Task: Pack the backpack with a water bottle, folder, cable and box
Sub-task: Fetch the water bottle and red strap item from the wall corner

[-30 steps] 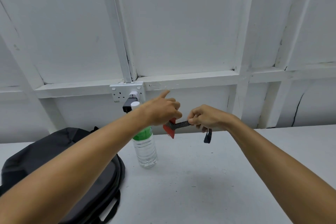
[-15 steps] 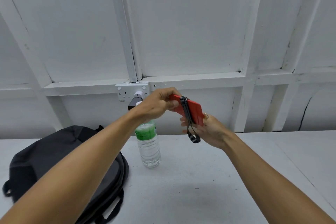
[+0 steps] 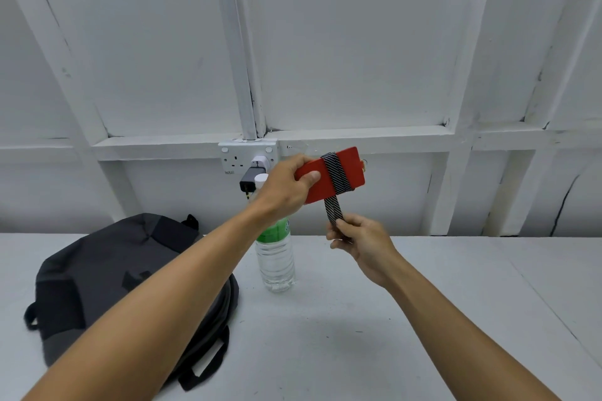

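Observation:
My left hand (image 3: 288,184) grips the left end of a flat red box (image 3: 350,169), held in the air above the table. A black-and-white braided cable (image 3: 337,177) is wound around the box's middle. Its loose end hangs down into my right hand (image 3: 356,239), which pinches it just below the box. A clear water bottle (image 3: 276,262) with a green label stands upright on the table, partly behind my left wrist. The dark grey backpack (image 3: 107,270) lies flat at the left, under my left forearm. No folder is in view.
A white wall socket (image 3: 239,158) holds a white plug and a dark charger (image 3: 248,181) just behind the bottle's cap. The white table (image 3: 423,319) runs to the white panelled wall; its right edge slants at the far right.
The red box has tilted flatter and lifted slightly. My right hand has left the box's underside and dropped below it, now pulling the cable's loose end downward.

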`<action>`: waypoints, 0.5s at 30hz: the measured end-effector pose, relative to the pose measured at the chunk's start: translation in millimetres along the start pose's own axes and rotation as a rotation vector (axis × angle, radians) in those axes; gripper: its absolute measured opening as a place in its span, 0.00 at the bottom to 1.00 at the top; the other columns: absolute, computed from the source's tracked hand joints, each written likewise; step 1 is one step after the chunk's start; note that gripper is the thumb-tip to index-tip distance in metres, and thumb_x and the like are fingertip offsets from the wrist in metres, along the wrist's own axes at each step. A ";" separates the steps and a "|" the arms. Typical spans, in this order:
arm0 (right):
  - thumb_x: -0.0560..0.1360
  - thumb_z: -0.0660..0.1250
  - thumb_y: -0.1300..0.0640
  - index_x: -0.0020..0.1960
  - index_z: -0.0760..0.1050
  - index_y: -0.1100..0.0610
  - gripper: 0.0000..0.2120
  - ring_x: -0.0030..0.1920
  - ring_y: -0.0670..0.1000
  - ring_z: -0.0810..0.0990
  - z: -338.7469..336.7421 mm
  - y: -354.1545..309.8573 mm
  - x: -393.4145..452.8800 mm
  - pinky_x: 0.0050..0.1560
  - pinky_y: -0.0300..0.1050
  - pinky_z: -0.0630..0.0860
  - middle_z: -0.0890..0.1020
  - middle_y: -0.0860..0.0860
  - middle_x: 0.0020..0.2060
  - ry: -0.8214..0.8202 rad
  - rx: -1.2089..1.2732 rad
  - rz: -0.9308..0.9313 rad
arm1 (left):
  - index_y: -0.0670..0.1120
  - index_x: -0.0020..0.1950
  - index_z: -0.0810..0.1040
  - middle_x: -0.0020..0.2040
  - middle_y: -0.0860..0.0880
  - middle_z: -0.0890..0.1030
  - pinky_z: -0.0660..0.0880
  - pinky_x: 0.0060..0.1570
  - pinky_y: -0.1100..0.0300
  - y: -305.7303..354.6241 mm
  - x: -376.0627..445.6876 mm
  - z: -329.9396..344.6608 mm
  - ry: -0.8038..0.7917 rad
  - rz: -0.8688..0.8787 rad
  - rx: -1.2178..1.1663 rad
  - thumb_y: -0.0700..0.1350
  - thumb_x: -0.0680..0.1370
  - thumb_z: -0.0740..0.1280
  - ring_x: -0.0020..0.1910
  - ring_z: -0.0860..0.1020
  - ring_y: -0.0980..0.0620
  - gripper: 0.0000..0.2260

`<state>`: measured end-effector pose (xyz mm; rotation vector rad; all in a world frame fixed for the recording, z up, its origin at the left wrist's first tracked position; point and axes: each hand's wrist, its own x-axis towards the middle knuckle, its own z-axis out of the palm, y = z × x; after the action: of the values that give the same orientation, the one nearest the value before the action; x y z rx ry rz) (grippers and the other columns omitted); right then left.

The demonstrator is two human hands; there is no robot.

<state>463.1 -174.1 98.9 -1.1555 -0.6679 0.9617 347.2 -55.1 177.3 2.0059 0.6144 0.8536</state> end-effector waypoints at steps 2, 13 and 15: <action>0.80 0.61 0.65 0.54 0.77 0.67 0.08 0.39 0.51 0.81 0.2 1.2 2.7 0.41 0.40 0.81 0.81 0.58 0.42 0.050 0.065 0.065 | 0.50 0.60 0.79 0.51 0.49 0.82 0.80 0.49 0.52 -8.6 -3.9 -0.2 0.075 0.101 0.225 0.46 0.81 0.66 0.50 0.80 0.48 0.09; 0.82 0.55 0.63 0.59 0.75 0.69 0.14 0.51 0.60 0.83 11.6 9.8 10.3 0.48 0.52 0.82 0.82 0.64 0.52 0.148 0.472 0.286 | 0.41 0.46 0.80 0.37 0.45 0.75 0.60 0.20 0.61 -69.9 -51.7 32.2 0.009 0.689 1.090 0.32 0.69 0.62 0.35 0.74 0.46 0.10; 0.83 0.54 0.49 0.59 0.73 0.69 0.23 0.52 0.61 0.81 9.3 15.0 12.4 0.49 0.55 0.80 0.81 0.65 0.53 0.147 0.502 0.345 | 0.41 0.47 0.80 0.38 0.45 0.76 0.59 0.21 0.61 -83.3 -60.4 34.5 -0.023 0.696 1.136 0.34 0.71 0.58 0.36 0.74 0.47 0.12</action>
<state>456.8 -157.4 86.9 -0.8902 -0.0895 1.2343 325.5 -70.9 72.2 3.3795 0.3947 0.9654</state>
